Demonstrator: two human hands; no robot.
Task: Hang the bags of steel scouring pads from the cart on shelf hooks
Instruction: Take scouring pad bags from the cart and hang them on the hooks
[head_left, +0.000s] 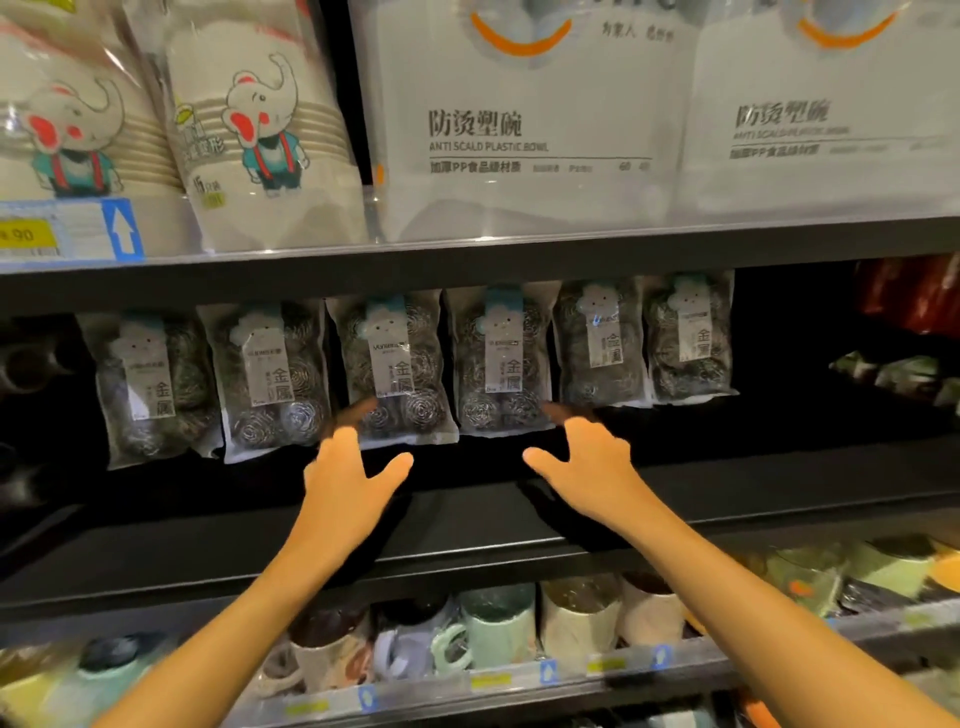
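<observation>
**Both hands free at a row of hanging bags**

Six bags of steel scouring pads (395, 364) hang side by side under the edge of the upper shelf (467, 270), labels facing out. Their tops are tucked up into the shadow, so the hooks themselves cannot be seen. The cart is out of view.

The left hand (353, 467) and the right hand (587, 462) both reach forward with fingers spread and hold nothing. The left hand's fingertips, blurred, are at the bottom edge of the third bag from the left. The right hand's fingertips are by the lower right corner of the fourth bag (501, 364). Whether either actually touches the plastic is hard to tell.

Hands spread like this on either side of the two middle bags suggest steadying or squaring them so they hang straight and face the aisle, rather than picking anything up.

Paper cups (260, 130) and packs of plastic bowls (519, 130) stand on the shelf above, and mugs (493, 629) fill the one below.
</observation>
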